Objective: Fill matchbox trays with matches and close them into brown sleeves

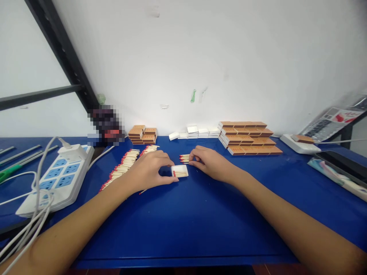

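Observation:
My left hand (151, 168) grips a small white matchbox tray (180, 168) from its left side, thumb at the near edge and fingers at the far edge. A few red-headed matches (179, 174) lie inside the tray. Just behind it is a small bundle of matches (184, 158), heads pointing left. My right hand (210, 161) has its fingers curled and closed at the right ends of this bundle. Long rows of loose matches (122, 168) spread to the left, partly hidden by my left hand. One single match (142, 192) lies under my left wrist.
Brown matchboxes are stacked at the back right (249, 141) and back left (142, 134). White trays (197, 131) line the wall between them. A power strip (61, 175) with cables lies left. A phone (341, 164) and white box (299, 143) are at right.

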Motion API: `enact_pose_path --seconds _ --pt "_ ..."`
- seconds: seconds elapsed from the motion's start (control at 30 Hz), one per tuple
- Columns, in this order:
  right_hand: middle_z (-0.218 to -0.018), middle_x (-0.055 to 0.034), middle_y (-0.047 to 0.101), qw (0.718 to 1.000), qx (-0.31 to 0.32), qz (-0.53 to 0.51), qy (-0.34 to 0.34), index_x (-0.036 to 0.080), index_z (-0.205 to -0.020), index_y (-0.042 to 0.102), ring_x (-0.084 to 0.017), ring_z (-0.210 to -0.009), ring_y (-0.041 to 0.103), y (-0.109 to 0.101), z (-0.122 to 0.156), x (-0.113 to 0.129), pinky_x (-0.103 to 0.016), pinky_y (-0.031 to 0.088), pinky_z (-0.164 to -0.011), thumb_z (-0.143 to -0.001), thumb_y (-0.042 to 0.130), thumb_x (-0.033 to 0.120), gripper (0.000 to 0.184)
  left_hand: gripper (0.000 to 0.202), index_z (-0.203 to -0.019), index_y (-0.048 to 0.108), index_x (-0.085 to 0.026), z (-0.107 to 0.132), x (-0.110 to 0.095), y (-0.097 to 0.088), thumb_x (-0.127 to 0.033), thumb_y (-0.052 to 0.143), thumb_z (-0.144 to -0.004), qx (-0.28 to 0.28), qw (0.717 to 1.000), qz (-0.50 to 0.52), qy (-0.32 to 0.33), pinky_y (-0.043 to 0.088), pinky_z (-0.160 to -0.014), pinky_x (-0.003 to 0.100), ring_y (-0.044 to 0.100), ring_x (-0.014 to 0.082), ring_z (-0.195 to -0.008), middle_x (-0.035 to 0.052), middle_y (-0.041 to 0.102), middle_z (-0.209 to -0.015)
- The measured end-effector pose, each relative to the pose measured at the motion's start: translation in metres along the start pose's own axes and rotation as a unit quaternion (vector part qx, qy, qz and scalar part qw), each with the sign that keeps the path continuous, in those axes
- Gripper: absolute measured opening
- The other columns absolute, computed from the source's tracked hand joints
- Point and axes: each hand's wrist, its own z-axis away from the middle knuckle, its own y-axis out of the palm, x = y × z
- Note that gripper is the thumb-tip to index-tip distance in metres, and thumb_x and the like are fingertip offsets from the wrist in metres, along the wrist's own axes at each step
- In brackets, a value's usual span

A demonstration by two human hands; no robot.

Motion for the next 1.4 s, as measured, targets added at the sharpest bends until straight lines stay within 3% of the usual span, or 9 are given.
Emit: enact_pose_path --seconds 0.73,1.03,1.3,1.4 --pt "-0.101 -0.0047 0.062 1.000 -0.014 0.000 -0.005 0.020 -0.098 0.064 -0.016 -0.079 0.056 -0.001 0.002 0.006 -0.029 0.043 -0.074 -0.106 0.058 0.024 0.010 0.028 -0.106 0.080 -0.021 -0.001 -0.002 -0.001 -0.046 0.081 -0.092 0.001 1.000 -0.002 -0.009 0.050 -0.079 0.035 0.069 0.0236 -0.091 0.0056 0.077 -0.097" --pt "-0.099 -0.0056 0.064 0.999 0.020 0.005 0.029 0.020 -0.094 0.063 -0.018 -0.083 0.061 0.001 0.001 0.008 -0.030 0.045 -0.075 -0.106 0.059 0.023 0.012 0.030 -0.108 0.080 -0.021 0.000 -0.001 -0.001 -0.047 0.082 -0.092 0.007 1.000 0.001 -0.010 0.051 -0.080 0.036 0.069 0.0237 -0.092 0.0057 0.077 -0.098" --pt "-0.104 -0.0048 0.065 0.996 -0.064 -0.061 -0.018 0.022 -0.101 0.063 -0.017 -0.084 0.060 -0.003 0.007 0.027 -0.030 0.045 -0.076 -0.107 0.056 0.025 0.009 0.028 -0.106 0.080 -0.022 0.000 -0.002 0.000 -0.046 0.081 -0.093 -0.005 1.000 -0.009 -0.011 0.050 -0.078 0.035 0.069 0.0232 -0.090 0.0051 0.076 -0.096" --pt "-0.102 -0.0038 0.064 0.996 -0.055 -0.061 -0.039 0.022 -0.103 0.063 -0.016 -0.082 0.059 0.005 0.009 0.037 -0.030 0.044 -0.075 -0.106 0.057 0.021 0.007 0.028 -0.105 0.079 -0.021 -0.001 -0.002 0.001 -0.046 0.082 -0.092 -0.004 1.000 -0.009 -0.007 0.050 -0.079 0.035 0.069 0.0237 -0.091 0.0052 0.077 -0.096"
